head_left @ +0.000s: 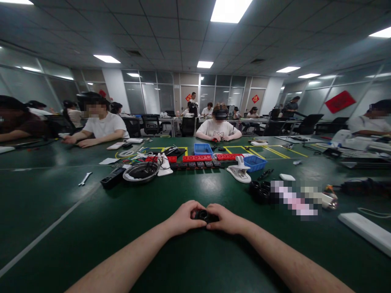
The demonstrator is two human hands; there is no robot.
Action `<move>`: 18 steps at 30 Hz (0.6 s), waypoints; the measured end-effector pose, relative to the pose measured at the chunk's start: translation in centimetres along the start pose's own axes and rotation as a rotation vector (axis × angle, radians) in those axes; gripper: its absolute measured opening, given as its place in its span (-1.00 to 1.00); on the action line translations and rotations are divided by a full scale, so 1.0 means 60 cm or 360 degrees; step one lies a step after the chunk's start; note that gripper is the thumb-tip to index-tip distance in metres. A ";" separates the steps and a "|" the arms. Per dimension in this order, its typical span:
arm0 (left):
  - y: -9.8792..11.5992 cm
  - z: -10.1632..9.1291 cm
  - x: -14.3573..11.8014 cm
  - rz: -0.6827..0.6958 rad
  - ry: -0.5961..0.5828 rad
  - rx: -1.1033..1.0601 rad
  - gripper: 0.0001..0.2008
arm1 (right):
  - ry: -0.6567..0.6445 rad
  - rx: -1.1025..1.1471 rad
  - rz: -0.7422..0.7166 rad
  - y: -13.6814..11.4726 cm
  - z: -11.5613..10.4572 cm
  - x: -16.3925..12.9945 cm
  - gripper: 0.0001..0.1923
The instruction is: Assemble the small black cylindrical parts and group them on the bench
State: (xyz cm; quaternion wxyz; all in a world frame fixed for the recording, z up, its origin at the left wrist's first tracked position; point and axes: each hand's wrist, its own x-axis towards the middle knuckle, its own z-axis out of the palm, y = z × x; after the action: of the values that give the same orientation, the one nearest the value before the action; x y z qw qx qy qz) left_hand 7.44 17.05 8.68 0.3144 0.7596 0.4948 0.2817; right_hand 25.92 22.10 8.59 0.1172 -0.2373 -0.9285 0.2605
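Between my two hands, low over the near middle of the green table (128, 244), is a small black round part with a ring-shaped opening (202, 215). My left hand (186, 217) closes on its left side, thumb at the front and fingers behind. From the right, my right hand (224, 219) grips it with bent fingers. Its lower side and exact kind are hidden by the fingers. Several similar black round parts (259, 190) stand together to the right, beyond my right hand.
Beyond my hands lie red power strips (198, 158), two blue baskets (255, 163), a white clip base (240, 171), a round metal-rimmed dish (140, 173) and cables. A wrench (85, 179) lies left; a long white casing (366, 232) lies right. People sit across the table.
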 end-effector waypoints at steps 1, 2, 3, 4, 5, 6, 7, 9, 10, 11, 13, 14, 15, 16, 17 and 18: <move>0.000 0.000 0.000 -0.0003 0.0000 0.0002 -0.67 | 0.0001 -0.0011 0.0002 0.001 0.001 0.001 -0.77; 0.001 0.000 0.000 -0.0005 0.0001 0.0003 -0.67 | -0.0001 -0.0016 0.0006 0.001 0.001 0.001 -0.76; 0.001 0.000 0.000 -0.0005 -0.0002 0.0000 -0.67 | -0.0006 -0.0014 0.0005 0.002 0.002 0.001 -0.75; 0.002 -0.001 -0.001 -0.0003 -0.0005 -0.0007 -0.66 | -0.0012 -0.0005 -0.0001 0.002 0.002 0.001 -0.75; 0.003 -0.001 -0.001 -0.0003 -0.0008 -0.0017 -0.66 | -0.0017 0.0008 -0.0014 0.003 0.001 0.001 -0.75; 0.003 -0.001 -0.001 -0.0005 -0.0010 -0.0028 -0.66 | -0.0021 0.0023 -0.0031 0.004 0.001 0.001 -0.75; 0.002 -0.002 -0.001 -0.0007 -0.0011 -0.0040 -0.66 | -0.0024 0.0039 -0.0047 0.005 0.000 0.001 -0.76; 0.001 -0.002 -0.001 -0.0003 -0.0012 -0.0054 -0.66 | -0.0027 0.0071 -0.0069 0.006 -0.001 0.001 -0.78; 0.000 -0.001 -0.001 0.0002 -0.0012 -0.0059 -0.66 | -0.0028 0.0084 -0.0073 0.006 -0.001 0.001 -0.78; -0.001 -0.001 -0.001 0.0002 -0.0011 -0.0067 -0.66 | -0.0028 0.0095 -0.0074 0.006 -0.002 0.001 -0.79; -0.002 0.001 0.000 -0.0009 -0.0002 -0.0078 -0.66 | -0.0023 0.0112 -0.0060 0.006 -0.001 0.002 -0.80; -0.003 0.002 0.000 -0.0019 0.0006 -0.0080 -0.66 | -0.0017 0.0118 -0.0045 0.007 0.000 0.002 -0.80; -0.002 0.004 0.000 -0.0032 0.0014 -0.0080 -0.66 | -0.0007 0.0123 -0.0026 0.007 0.002 0.002 -0.81; -0.001 0.005 0.001 -0.0045 0.0023 -0.0076 -0.66 | 0.0007 0.0130 -0.0002 0.008 0.003 0.003 -0.82; 0.000 0.006 0.001 -0.0056 0.0033 -0.0069 -0.65 | 0.0026 0.0142 0.0025 0.009 0.004 0.003 -0.82; 0.003 0.007 0.000 -0.0068 0.0041 -0.0063 -0.65 | 0.0046 0.0159 0.0054 0.009 0.006 0.004 -0.83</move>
State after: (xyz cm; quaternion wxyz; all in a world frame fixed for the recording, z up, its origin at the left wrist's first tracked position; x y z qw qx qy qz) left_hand 7.84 16.94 8.52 0.3290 0.7387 0.5092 0.2945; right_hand 25.81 22.48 8.04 0.1379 -0.2506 -0.9084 0.3050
